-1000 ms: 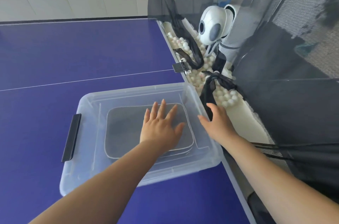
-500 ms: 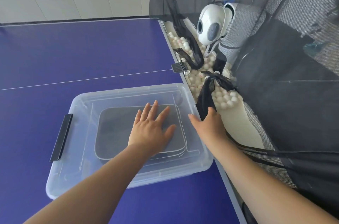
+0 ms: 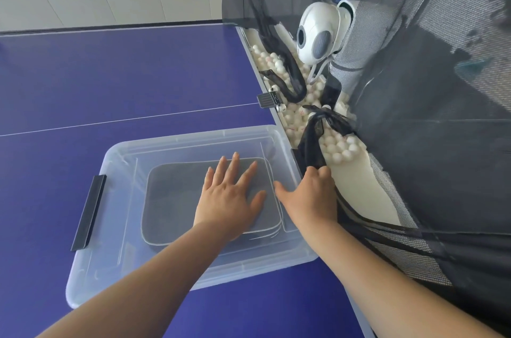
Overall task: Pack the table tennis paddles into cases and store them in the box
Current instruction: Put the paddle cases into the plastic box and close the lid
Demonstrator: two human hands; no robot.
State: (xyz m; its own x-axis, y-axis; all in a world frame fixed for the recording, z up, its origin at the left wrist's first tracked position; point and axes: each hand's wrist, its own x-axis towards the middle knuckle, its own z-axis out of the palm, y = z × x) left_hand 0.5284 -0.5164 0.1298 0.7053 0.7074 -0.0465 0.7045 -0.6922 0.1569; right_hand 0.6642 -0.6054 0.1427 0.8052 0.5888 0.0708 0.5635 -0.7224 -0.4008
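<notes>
Head view is showing your left hand [image 3: 231, 200] lying flat, fingers spread, on the dark grey rounded fabric paddle case [image 3: 177, 199] inside the clear plastic storage box [image 3: 116, 229], lower centre of the frame on the blue counter [image 3: 124, 74]. Your right hand [image 3: 311, 198] is resting on the box's right rim, its fingers hidden.

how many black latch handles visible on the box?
1. The black latch handle sits on the left end of the clear box. The right end lies under the right hand, so a second one may be hidden.
</notes>
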